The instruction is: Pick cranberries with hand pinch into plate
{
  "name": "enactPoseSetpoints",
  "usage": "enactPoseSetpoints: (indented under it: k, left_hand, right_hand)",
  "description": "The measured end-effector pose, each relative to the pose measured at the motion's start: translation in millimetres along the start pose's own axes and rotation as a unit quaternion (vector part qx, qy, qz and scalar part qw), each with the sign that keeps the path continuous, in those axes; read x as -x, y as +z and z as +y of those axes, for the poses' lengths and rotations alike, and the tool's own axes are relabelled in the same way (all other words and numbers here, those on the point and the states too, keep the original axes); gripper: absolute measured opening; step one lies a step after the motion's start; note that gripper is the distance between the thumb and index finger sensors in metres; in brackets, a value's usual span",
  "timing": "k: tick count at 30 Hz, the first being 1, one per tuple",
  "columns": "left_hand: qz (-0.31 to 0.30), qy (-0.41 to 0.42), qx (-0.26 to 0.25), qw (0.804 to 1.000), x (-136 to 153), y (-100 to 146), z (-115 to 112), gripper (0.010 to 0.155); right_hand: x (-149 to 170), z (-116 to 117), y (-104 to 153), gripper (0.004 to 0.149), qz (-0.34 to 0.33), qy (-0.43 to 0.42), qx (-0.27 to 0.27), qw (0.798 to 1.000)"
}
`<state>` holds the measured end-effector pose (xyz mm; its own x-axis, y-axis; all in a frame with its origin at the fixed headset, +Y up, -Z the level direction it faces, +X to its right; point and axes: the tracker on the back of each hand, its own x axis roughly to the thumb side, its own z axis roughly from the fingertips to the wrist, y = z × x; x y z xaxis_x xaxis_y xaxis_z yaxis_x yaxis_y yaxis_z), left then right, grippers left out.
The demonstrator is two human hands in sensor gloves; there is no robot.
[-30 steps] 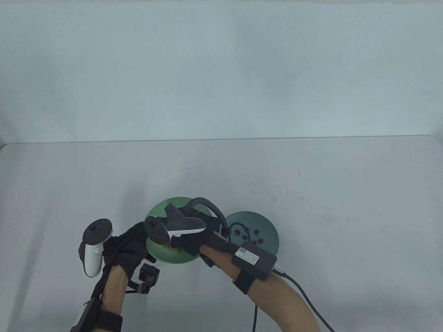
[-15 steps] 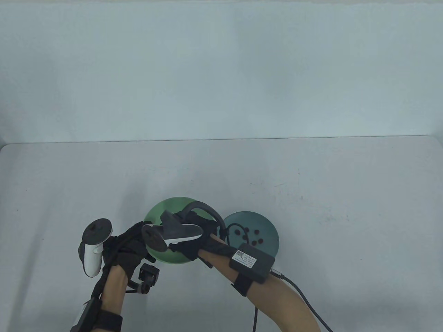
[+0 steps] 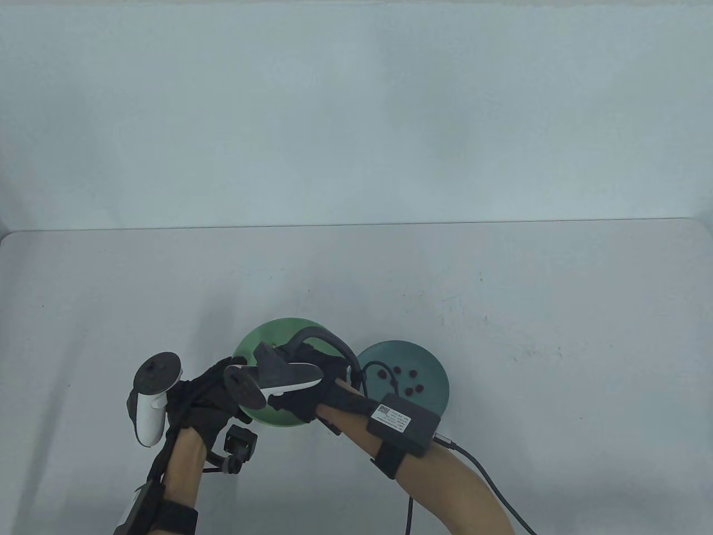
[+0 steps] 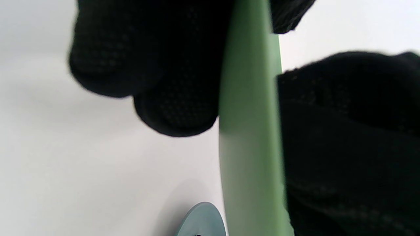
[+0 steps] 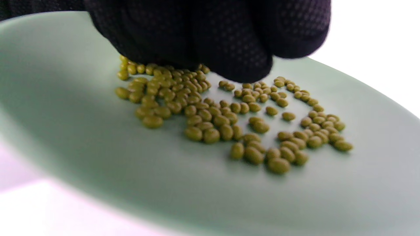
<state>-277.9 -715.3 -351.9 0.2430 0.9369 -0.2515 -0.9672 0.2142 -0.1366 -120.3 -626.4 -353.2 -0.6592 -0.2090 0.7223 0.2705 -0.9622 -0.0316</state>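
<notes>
The green plate [image 3: 262,337] sits low and left of centre on the desk [image 3: 501,290] in the table view, and the blue plate [image 3: 431,365] lies just to its right, close beside it. Dark red cranberries [image 3: 412,374] are scattered in the blue plate, near its centre.

The right hand [image 3: 312,384] reaches in from the lower right and hovers over the green plate, covering most of its bowl; its tracker [image 3: 278,376] and a looping cable [image 3: 334,343] block the view of the plate's contents from above. In the right wrist view, the gloved fingers [image 5: 229,39] hang bunched together at the top of the frame, their tips down among small olive-green beans [image 5: 229,124] spread across the plate's floor. Whether they pinch anything cannot be told, since the tips hide what lies under them.

The left hand [image 3: 203,393] sits at the green plate's left edge. In the left wrist view, the plate's rim [image 4: 251,131] runs top to bottom through the frame with gloved fingers [image 4: 170,82] on one side and the thumb on the other, gripping it. A corner of the blue plate shows at the bottom of that frame.

A black box [image 3: 404,423] is strapped to the right forearm, in front of the blue plate's lower left edge.
</notes>
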Motion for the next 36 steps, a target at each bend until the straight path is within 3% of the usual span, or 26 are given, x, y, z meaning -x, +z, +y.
enactPoseSetpoints:
  k: [12, 19, 29, 36]
  left_hand:
    - [0.000, -0.003, -0.001, 1.000, -0.9, 0.4, -0.4, 0.047]
    - [0.001, -0.007, -0.003, 1.000, -1.1, 0.7, 0.4, 0.047]
    - [0.001, -0.003, -0.008, 1.000, -1.3, 1.7, 2.7, 0.047]
    - [0.002, -0.009, -0.014, 1.000, -1.3, 2.2, 4.3, 0.047]
  right_hand:
    - [0.4, -0.6, -0.2, 0.051, -0.003, -0.006, 0.006, 1.000]
    - [15.2, -17.3, 6.3, 0.051, 0.006, -0.039, 0.024, 0.999]
    - [71.1, -40.8, 43.3, 0.050, 0.071, -0.054, 0.065, 0.994]
    - [119.6, -20.5, 72.2, 0.050, 0.130, -0.083, 0.055, 0.986]
